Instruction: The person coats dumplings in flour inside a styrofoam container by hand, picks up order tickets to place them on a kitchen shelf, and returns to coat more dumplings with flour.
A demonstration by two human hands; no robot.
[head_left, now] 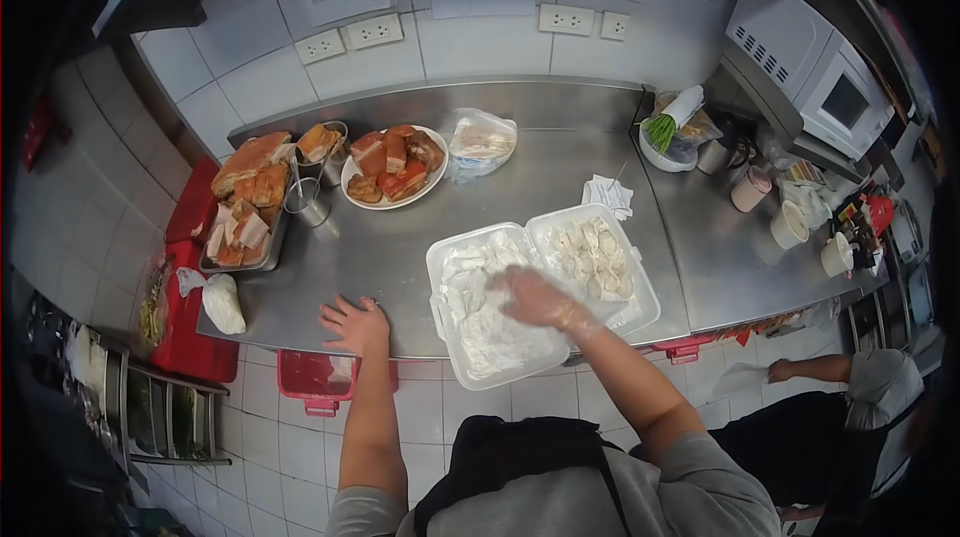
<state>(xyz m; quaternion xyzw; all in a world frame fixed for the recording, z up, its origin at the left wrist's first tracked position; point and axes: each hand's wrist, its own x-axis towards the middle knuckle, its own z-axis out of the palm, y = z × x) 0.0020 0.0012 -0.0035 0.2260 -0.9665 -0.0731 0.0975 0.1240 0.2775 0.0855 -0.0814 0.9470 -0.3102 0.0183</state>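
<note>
My left hand (357,326) lies on the front edge of the steel counter (390,257), fingers spread and holding nothing. Over the left half of an open white foam box (445,337) is my right hand (535,299), dusted with white powder and smeared by motion, so its fingers cannot be made out. That half holds white powder (490,342) with pale lumps in it. In the right half sit several round, pale dough pieces (597,262), dusted white.
Meat fills a tray (270,262) at the left and a white plate (388,205). Nearby are metal cups (308,205) and a knotted bag (223,304). A microwave (810,67), bowl (665,159) and tubs (789,225) stand right. Another person (850,417) is at the lower right.
</note>
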